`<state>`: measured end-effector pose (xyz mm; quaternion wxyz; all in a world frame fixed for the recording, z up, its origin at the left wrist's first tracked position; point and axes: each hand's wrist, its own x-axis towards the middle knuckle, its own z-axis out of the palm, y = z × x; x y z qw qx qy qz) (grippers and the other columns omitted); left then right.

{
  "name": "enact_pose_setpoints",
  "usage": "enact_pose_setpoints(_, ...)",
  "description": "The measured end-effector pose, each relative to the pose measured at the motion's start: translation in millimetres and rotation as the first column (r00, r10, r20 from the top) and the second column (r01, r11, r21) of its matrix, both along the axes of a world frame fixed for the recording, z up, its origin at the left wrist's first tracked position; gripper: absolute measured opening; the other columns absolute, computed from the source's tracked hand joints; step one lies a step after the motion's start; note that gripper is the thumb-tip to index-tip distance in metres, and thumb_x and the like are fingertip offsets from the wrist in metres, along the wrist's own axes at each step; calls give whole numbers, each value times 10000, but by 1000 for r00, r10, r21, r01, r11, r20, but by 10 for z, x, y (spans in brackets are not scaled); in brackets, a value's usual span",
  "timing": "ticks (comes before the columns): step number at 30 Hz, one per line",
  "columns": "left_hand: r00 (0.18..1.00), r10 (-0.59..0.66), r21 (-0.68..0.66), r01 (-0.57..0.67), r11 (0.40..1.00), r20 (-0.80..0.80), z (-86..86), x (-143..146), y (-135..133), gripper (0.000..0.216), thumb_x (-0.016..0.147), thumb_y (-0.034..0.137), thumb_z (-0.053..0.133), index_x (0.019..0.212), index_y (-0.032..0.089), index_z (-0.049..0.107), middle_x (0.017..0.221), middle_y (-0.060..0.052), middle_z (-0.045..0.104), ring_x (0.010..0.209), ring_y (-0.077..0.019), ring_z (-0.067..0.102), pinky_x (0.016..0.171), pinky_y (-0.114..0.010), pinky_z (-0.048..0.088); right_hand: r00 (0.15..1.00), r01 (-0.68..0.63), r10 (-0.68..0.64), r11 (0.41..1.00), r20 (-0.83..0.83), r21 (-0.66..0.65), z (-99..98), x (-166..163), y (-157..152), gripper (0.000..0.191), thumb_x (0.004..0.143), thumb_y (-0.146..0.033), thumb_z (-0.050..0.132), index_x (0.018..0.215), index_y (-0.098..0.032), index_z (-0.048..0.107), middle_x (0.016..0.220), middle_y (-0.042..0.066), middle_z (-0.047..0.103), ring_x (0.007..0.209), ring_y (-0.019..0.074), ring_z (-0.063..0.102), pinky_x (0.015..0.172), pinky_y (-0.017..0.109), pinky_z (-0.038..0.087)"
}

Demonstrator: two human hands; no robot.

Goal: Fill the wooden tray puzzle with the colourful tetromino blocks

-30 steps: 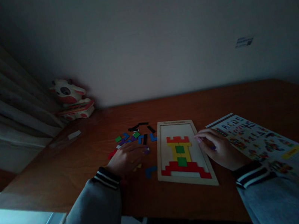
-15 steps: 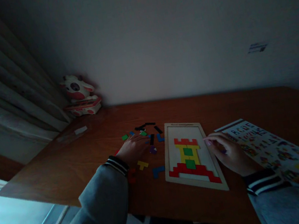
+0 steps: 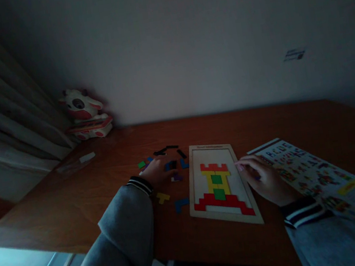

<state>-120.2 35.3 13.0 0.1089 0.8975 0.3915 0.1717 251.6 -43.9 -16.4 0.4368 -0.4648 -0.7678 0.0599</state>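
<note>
My left hand [image 3: 157,171] reaches palm down into the loose puzzle pieces, its fingers apart. By its fingertips lie a blue piece [image 3: 167,166], a black piece [image 3: 173,164] and a purple piece [image 3: 178,178]; whether it touches them is unclear. My right hand [image 3: 261,179] is curled beside the right rim of the wooden puzzle board [image 3: 192,193], thumb and forefinger together. Something dark blue or purple shows beneath its fingers, too small to make out. Inside the board, red [image 3: 214,167], yellow [image 3: 210,186] and green [image 3: 219,194] pieces form a tower shape.
A yellow piece [image 3: 162,197] and a blue corner piece [image 3: 182,203] lie left of the board, black strips [image 3: 172,147] farther back. A printed pattern sheet [image 3: 327,185] rests at the right. A cow-shaped toy [image 3: 83,114] stands at the back left, near a curtain [image 3: 1,107].
The view has shifted slightly, so everything sits farther left. My left hand has moved a little among the pieces, and the purple piece looks turned. My right hand stays by the board's rim.
</note>
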Motion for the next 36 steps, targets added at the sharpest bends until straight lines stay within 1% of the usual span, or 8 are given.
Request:
enact_pose_setpoints(5,997,41,-4,-41,999,63,38,121,-63,394,848,113,590,1223,215,651,1203,-63,692,1073,-202,667,949,-316,532,1000,-6,6,1000,10,-15,0,8,2,160,966,-307,512,1042,-248,640,1034,74,654,986,246,622,860,418,512)
enact_pose_setpoints(9,986,10,-4,-10,1000,164,121,280,-186,231,851,107,596,1034,177,717,1096,-73,711,973,-184,690,896,-314,559,1000,1,-1,999,7,-33,14,9,-16,154,971,-298,506,1046,-245,631,1038,80,644,989,244,616,849,413,517)
enact_pose_setpoints(11,966,3,-46,9,999,259,158,402,-312,222,856,134,631,1063,163,702,1099,-85,697,875,-156,699,823,-293,585,1000,-3,3,999,6,-35,33,-9,-46,143,970,-285,510,1046,-244,625,1048,79,639,993,239,618,851,406,520)
enact_pose_setpoints(15,906,-85,-214,188,959,415,188,722,-635,204,855,223,704,1040,136,692,1119,-107,665,792,-127,703,698,-234,604,998,-42,42,999,39,-18,98,-83,-138,132,961,-251,520,1044,-248,622,1034,76,653,986,237,635,871,406,522)
enact_pose_setpoints(19,885,-222,-273,350,896,409,164,1015,-851,238,847,240,738,1064,148,707,1082,-103,667,834,-137,698,736,-225,602,998,-51,52,998,38,-24,139,-128,-199,134,963,-253,514,1026,-248,632,1008,74,663,964,235,650,852,390,531)
enact_pose_setpoints(28,818,-435,-113,506,855,377,117,1162,-891,206,896,276,692,1057,151,716,1110,-103,709,1003,-182,681,937,-280,546,998,-45,45,999,33,-2,69,-98,-170,128,967,-237,513,1019,-227,629,1003,71,654,955,212,644,841,356,532)
enact_pose_setpoints(31,827,-450,6,476,879,337,135,1062,-920,236,932,336,643,1064,153,712,1095,-98,723,1012,-185,676,930,-288,545,999,-45,45,999,30,9,91,-107,-197,129,967,-224,506,1017,-223,625,1001,70,654,948,208,649,837,349,536)
enact_pose_setpoints(36,881,-457,196,430,881,120,60,844,-1048,223,973,346,580,1070,192,709,1047,-62,754,1006,-200,654,918,-340,515,996,-56,54,998,73,23,149,-117,-332,122,960,-196,519,1035,-225,610,1023,71,644,969,205,637,850,353,533)
